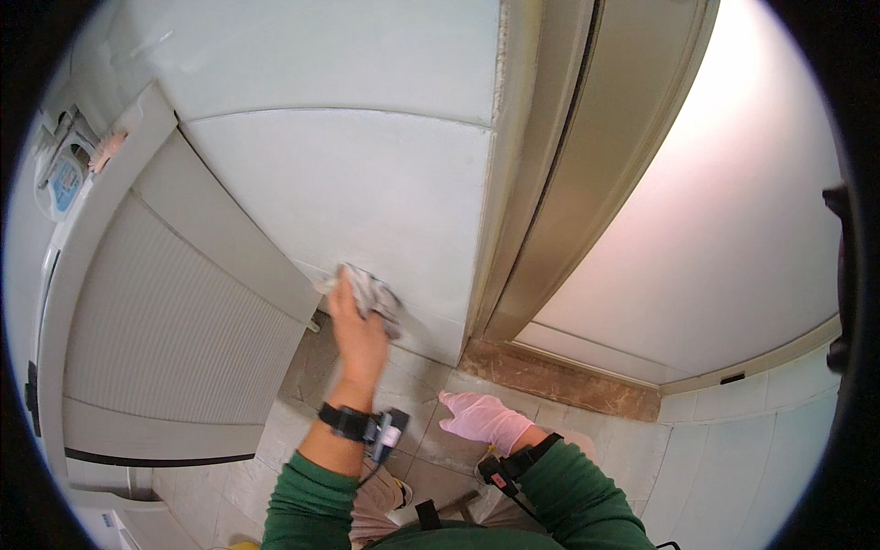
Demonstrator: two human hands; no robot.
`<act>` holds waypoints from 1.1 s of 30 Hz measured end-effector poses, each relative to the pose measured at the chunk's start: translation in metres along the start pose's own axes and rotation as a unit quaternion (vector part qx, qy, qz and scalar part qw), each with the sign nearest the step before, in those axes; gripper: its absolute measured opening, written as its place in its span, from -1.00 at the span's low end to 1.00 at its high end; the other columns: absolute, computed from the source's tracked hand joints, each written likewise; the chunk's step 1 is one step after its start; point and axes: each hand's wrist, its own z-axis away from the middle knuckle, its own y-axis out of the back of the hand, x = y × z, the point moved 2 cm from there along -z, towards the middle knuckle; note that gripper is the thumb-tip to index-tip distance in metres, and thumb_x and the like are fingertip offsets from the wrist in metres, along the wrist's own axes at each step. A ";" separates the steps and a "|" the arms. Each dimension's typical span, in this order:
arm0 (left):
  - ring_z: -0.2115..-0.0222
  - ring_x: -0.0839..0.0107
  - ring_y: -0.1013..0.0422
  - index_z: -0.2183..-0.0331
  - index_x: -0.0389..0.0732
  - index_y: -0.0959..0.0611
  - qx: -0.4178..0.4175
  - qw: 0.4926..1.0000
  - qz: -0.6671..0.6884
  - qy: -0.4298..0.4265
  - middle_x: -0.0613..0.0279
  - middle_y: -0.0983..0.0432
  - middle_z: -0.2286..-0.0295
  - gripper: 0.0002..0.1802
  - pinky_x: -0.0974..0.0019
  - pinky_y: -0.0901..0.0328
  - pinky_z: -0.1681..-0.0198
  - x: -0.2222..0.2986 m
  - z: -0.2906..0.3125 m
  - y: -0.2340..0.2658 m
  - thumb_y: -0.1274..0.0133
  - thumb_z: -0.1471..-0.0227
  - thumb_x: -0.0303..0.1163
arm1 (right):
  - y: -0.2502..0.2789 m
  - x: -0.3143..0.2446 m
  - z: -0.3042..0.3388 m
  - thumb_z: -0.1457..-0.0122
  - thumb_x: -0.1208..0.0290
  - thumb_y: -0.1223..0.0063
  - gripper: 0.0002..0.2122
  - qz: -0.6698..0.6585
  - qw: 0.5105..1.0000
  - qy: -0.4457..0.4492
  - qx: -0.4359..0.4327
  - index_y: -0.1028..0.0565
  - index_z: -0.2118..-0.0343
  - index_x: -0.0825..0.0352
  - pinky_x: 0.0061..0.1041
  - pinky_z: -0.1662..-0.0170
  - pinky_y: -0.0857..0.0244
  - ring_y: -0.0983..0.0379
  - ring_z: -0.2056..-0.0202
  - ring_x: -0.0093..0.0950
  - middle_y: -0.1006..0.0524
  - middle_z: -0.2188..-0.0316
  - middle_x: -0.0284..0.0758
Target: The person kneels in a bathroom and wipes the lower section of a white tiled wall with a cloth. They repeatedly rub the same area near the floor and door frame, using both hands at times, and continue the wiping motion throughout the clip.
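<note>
My bare left hand [353, 335] presses a crumpled grey-and-white cloth [374, 298] against the lower part of the white tiled wall [367, 192]. Its fingers are closed over the cloth, which looks slightly blurred. My right hand [486, 422] wears a pink glove and hovers above the tiled floor, left of the brown stone doorsill. Nothing shows in it, and its fingertips point left with a gap between them. Dark straps with small devices sit on both wrists, below green sleeves.
To the left stands a white washing machine [183, 302] with a ribbed side panel; a white bottle with a blue label [64, 183] and a pinkish brush [108, 149] are on top. A metal-framed door [697, 229] with a brown stone sill [559, 380] is on the right.
</note>
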 end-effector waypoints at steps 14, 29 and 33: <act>-0.09 -0.08 -0.21 -0.23 -0.35 -0.18 0.048 0.996 -0.061 0.040 -0.21 -0.22 -0.06 -0.23 0.12 -0.11 -0.20 -0.043 -0.076 0.043 0.18 0.08 -0.79 | 0.006 0.000 0.008 -0.18 0.13 0.01 -0.39 -0.007 1.000 -0.010 -0.024 -0.23 -0.23 0.39 -0.36 -0.18 -0.18 -0.31 -0.15 -0.18 -0.39 -0.12 -0.06; -0.17 -0.17 0.00 -0.28 -0.36 0.00 0.001 0.994 -0.054 -0.096 -0.27 0.04 -0.13 -0.08 0.08 0.02 -0.26 0.059 0.027 -0.022 0.10 0.13 -0.78 | 0.010 -0.004 0.010 -0.14 0.14 -0.01 -0.52 0.021 0.997 -0.073 -0.015 -0.40 -0.07 0.33 -0.26 -0.12 -0.25 -0.39 -0.08 -0.16 -0.47 -0.04 -0.11; -0.12 -0.17 -0.06 -0.26 -0.39 -0.06 0.023 0.980 -0.070 -0.183 -0.28 0.01 -0.10 -0.12 0.09 -0.02 -0.24 0.099 0.012 -0.003 0.10 0.14 -0.76 | 0.011 0.005 0.023 -0.15 0.16 0.00 -0.55 0.018 0.997 -0.076 0.007 -0.42 -0.03 0.34 -0.23 -0.09 -0.27 -0.40 -0.06 -0.14 -0.48 -0.02 -0.09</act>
